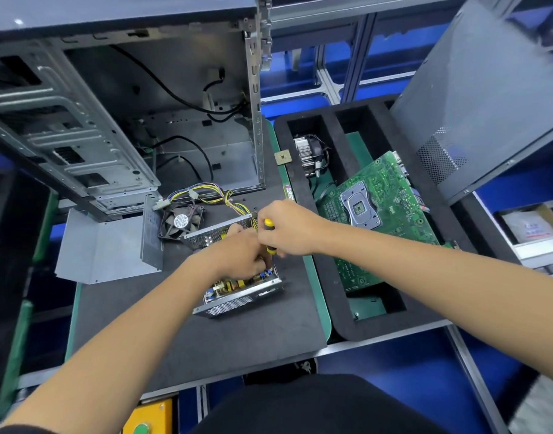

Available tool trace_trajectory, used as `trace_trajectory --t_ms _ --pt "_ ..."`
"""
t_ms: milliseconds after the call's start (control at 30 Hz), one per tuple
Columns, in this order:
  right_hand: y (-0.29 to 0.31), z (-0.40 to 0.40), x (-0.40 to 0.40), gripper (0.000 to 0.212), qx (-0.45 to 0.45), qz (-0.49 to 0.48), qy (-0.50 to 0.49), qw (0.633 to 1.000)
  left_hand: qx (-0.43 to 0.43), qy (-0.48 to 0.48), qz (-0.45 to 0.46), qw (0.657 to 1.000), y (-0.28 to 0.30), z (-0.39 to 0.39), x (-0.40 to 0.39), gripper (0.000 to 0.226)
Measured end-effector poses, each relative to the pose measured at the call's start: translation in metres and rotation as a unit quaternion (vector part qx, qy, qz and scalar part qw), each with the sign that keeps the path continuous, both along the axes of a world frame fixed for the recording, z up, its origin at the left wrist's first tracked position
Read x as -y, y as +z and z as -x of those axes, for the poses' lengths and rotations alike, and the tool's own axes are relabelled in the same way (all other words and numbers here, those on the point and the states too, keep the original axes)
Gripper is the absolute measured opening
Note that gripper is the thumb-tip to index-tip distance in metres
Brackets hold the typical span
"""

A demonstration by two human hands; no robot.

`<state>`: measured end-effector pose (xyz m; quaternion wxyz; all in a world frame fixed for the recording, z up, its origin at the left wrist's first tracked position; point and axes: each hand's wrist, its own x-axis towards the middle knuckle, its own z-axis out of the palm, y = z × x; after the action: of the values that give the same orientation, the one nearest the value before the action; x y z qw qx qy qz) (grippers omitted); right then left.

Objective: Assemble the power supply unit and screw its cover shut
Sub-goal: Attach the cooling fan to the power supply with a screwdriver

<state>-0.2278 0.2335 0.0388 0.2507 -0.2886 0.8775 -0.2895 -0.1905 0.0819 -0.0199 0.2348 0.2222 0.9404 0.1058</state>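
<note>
Two hands meet over the open power supply box (237,296). The right hand (287,228) grips a yellow-handled screwdriver (270,236) upright; the left hand (237,255), fingers curled, reaches inside beside it. The cover (106,249) lies left of both.

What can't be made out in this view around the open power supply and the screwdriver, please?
- Screwdriver tip and any screw: head view, hidden behind the left hand and right hand.
- Power supply unit interior: mostly covered by both hands.
- Fan label text: too small.
- Cover screw holes: too small to tell.
</note>
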Motion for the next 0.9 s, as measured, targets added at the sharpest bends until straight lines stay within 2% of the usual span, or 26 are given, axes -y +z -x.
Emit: trace_trajectory --t_ms 167,267,333,433,500,567,633,767,900 --pt "0.002 -0.002 -0.001 0.012 -0.001 -0.010 0.016 1.000 0.031 -0.002 -0.031 0.999 -0.002 0.001 0.006 0.016" --pt "0.004 -0.004 -0.002 0.012 -0.009 -0.020 0.029 0.999 0.022 0.000 -0.038 0.999 -0.005 0.002 0.006 0.013" --pt "0.008 -0.005 -0.003 0.014 -0.040 -0.032 0.075 0.996 -0.004 0.000 -0.042 0.999 -0.006 0.002 0.006 0.010" --pt "0.016 -0.009 -0.003 0.014 -0.078 -0.065 0.182 0.978 -0.034 -0.014 -0.028 0.999 -0.009 0.000 0.006 0.019" --pt "0.021 -0.010 -0.002 0.003 -0.087 -0.079 0.225 0.967 -0.016 0.000 -0.040 0.999 -0.010 -0.001 0.008 0.016" --pt "0.024 -0.011 0.001 0.018 -0.124 -0.105 0.259 0.952 0.010 0.025 -0.044 0.999 -0.011 -0.002 0.010 0.016" --pt "0.028 -0.013 0.005 0.015 -0.192 -0.147 0.285 0.928 0.005 0.031 -0.043 0.999 -0.013 -0.002 0.009 0.012" --pt "0.033 -0.022 0.008 0.005 -0.264 -0.202 0.297 0.895 -0.018 0.004 -0.024 1.000 -0.010 -0.002 0.006 0.011" --pt "0.029 -0.029 0.012 0.018 -0.309 -0.261 0.274 0.873 -0.040 0.005 -0.025 0.999 -0.010 -0.003 0.004 0.021"
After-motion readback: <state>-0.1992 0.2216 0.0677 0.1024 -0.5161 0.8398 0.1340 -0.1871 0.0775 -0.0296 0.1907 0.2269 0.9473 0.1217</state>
